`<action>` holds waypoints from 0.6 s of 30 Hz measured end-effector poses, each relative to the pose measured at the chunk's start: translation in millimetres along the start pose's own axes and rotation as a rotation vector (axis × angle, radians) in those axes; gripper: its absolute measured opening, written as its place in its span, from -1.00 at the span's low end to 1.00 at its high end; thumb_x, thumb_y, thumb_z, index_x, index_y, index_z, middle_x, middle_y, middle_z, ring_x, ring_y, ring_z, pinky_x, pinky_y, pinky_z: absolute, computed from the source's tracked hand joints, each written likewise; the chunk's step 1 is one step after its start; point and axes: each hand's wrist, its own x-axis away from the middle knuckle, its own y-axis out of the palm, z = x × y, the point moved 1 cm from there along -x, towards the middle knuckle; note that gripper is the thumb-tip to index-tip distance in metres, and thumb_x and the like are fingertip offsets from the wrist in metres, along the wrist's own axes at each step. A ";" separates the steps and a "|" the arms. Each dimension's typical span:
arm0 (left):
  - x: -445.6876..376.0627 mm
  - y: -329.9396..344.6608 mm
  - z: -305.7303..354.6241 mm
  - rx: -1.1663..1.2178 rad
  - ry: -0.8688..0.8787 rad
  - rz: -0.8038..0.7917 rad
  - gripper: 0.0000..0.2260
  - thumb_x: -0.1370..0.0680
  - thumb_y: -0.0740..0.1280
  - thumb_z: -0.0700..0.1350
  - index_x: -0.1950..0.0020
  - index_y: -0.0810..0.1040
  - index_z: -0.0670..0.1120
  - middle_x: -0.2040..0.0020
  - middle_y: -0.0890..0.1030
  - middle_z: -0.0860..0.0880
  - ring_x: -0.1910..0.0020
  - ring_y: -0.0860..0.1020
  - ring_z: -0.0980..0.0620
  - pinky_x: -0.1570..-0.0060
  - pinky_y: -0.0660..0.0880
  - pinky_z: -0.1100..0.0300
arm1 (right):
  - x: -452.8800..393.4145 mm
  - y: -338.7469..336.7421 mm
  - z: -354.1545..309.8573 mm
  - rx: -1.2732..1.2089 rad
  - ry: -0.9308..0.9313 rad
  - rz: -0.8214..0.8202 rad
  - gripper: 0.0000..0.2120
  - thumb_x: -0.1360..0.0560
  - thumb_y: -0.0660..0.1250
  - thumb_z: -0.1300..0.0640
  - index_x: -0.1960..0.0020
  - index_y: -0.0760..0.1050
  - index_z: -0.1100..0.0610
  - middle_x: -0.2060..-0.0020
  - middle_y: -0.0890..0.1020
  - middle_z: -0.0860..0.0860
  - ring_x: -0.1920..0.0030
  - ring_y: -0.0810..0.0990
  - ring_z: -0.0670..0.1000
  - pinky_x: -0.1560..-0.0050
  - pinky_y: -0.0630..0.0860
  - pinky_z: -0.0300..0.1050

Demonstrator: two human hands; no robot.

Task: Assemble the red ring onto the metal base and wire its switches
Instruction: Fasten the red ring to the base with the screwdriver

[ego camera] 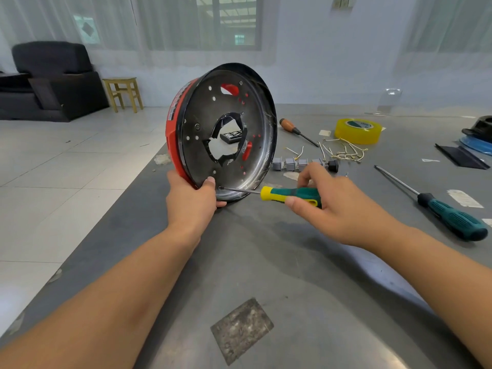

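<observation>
The round metal base point(202, 134) stands on edge on the grey table, its dark inner face toward me, with the red ring point(173, 123) fitted against its far left side. My left hand point(191, 194) grips the lower rim, thumb on the inner face. My right hand point(327, 201) holds a green-and-yellow screwdriver point(290, 195) whose tip touches a spot low on the base near my left thumb. Several grey switches point(291, 164) lie in a row behind my right hand, with loose yellowish wires point(343, 151) beyond them.
An orange-handled screwdriver point(295, 130) and a roll of yellow tape point(358, 130) lie at the back. A long green-handled screwdriver point(442, 209) lies at the right. Dark and blue parts point(476, 139) sit at the far right edge. The table's left edge point(127, 193) drops to a tiled floor.
</observation>
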 end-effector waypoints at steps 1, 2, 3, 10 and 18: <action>0.3 -0.2 0.2 0.002 0.002 0.000 -0.80 -0.65 0.34 -0.11 -0.15 0.33 0.07 -0.05 0.58 0.13 0.37 0.73 0.03 0.33 0.53 0.20 | -1.4 3.1 -1.8 -0.103 0.079 0.029 -0.71 -0.54 0.28 -0.24 -0.01 0.34 -0.04 0.35 0.55 0.00 0.39 0.47 -0.11 0.43 0.35 -0.25; 0.4 0.0 0.4 0.003 0.004 -0.002 -0.80 -0.65 0.34 -0.11 -0.15 0.33 0.07 -0.05 0.59 0.13 0.37 0.73 0.03 0.32 0.54 0.18 | -3.7 5.8 -4.0 -0.210 0.173 0.057 -0.71 -0.53 0.31 -0.23 0.03 0.35 -0.04 0.36 0.55 0.00 0.43 0.45 -0.11 0.44 0.32 -0.27; 0.5 0.1 0.3 0.002 0.004 -0.002 -0.79 -0.64 0.34 -0.11 -0.15 0.33 0.07 -0.05 0.59 0.12 0.36 0.73 0.03 0.31 0.54 0.18 | -6.2 7.7 -6.5 -0.327 0.275 0.069 -0.70 -0.53 0.33 -0.21 0.05 0.36 -0.01 0.38 0.55 0.00 0.47 0.41 -0.11 0.42 0.34 -0.21; 1.5 0.4 0.7 0.006 -0.007 -0.004 -0.77 -0.64 0.34 -0.11 -0.20 0.33 0.06 -0.06 0.58 0.14 0.36 0.73 0.03 0.28 0.56 0.16 | -7.3 11.3 -12.2 -0.926 0.652 -0.011 -0.69 -0.60 0.37 -0.04 -0.08 0.34 0.15 0.50 0.30 -0.02 0.51 0.15 -0.04 0.49 0.12 -0.18; 2.0 -1.0 1.9 0.011 -0.011 0.009 -0.76 -0.64 0.35 -0.11 -0.21 0.33 0.04 -0.04 0.58 0.14 0.34 0.73 0.01 0.20 0.62 0.10 | -6.4 16.9 -13.2 -0.838 0.622 0.031 -0.65 -0.57 0.37 -0.12 -0.04 0.34 0.14 0.55 0.38 -0.04 0.54 0.22 -0.04 0.50 0.19 -0.16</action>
